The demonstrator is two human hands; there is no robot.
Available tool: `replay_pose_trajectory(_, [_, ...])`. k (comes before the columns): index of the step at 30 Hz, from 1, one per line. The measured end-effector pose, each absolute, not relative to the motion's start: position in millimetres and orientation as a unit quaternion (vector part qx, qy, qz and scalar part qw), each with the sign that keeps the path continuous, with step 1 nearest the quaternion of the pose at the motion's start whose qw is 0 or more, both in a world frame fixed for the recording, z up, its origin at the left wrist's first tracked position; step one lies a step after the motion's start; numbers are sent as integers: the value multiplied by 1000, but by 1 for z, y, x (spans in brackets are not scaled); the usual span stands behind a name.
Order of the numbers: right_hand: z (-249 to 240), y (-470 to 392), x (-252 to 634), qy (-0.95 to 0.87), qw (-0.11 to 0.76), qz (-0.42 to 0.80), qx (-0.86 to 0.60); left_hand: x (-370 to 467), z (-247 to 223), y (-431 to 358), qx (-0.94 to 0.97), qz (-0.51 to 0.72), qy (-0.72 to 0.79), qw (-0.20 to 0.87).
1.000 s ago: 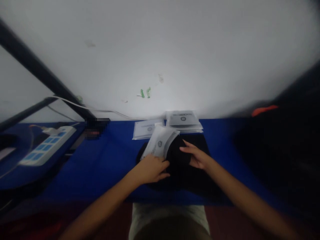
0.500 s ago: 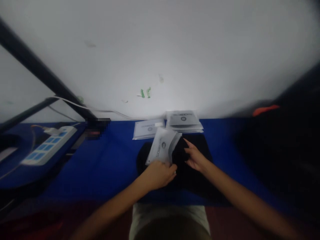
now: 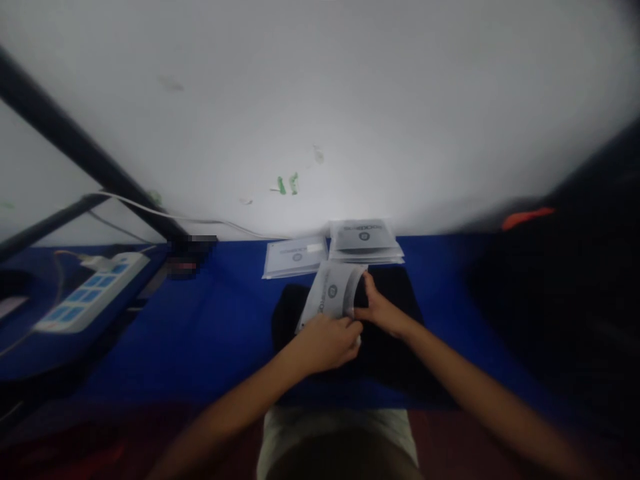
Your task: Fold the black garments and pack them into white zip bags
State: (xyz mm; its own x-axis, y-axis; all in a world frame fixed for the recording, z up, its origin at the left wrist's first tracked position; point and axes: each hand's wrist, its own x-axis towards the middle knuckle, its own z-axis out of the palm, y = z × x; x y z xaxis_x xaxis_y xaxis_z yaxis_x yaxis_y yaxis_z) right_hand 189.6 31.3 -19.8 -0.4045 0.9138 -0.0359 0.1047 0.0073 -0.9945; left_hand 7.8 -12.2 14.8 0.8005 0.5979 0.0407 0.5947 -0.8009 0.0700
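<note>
A frosted plastic bag (image 3: 325,290) with dark printing and a round logo is tilted above a black fabric pile (image 3: 395,283). My left hand (image 3: 330,343) is closed on the bag's near edge, its fingertips partly hidden. My right hand (image 3: 385,313) is at the bag's right-hand mouth, thumb and fingers bent around a folded black cloth item (image 3: 360,293). Most of that item is inside the bag, and only a small dark part shows between the fingers. What kind of garment or cloth it is cannot be made out.
Behind the bag lie two stacks of similar printed bags, a left stack (image 3: 295,259) and a right stack (image 3: 365,239), on the blue table cover (image 3: 200,333). At left are a white power strip (image 3: 93,293) and a black frame bar (image 3: 75,140). A dark mass with an orange patch (image 3: 527,218) stands right.
My right hand has moved left against the bag's mouth, and the black cloth has gone further into the bag. My left hand has shifted slightly right, still gripping the edge.
</note>
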Motion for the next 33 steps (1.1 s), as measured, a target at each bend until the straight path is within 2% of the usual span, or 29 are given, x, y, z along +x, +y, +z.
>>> replay_pose_trajectory(7, [-2,48,225,-553,272,624,-480,-1,18,-12,939,16,344,20])
replay_pose_trajectory(11, [-4,47,222,-514,212,699,-450,-3,16,-11,946,21,325,1])
replay_pose_trajectory(14, [-10,42,206,-472,208,748,-417,-3,14,-10,956,46,289,-14])
replay_pose_trajectory(18, [-19,33,186,-432,262,769,-391,-1,13,-9,960,95,263,-24])
replay_pose_trajectory(21, [-23,28,181,-444,271,758,-393,-1,13,-8,959,106,261,-27])
replay_pose_trajectory(27, [-11,33,196,-553,188,714,-386,-11,7,-12,947,146,287,-15])
replay_pose_trajectory(30, [5,36,210,-641,179,638,-388,-21,5,-14,928,210,308,-23])
replay_pose_trajectory(33, [21,31,217,-752,238,486,-375,-29,6,-17,906,271,322,-50])
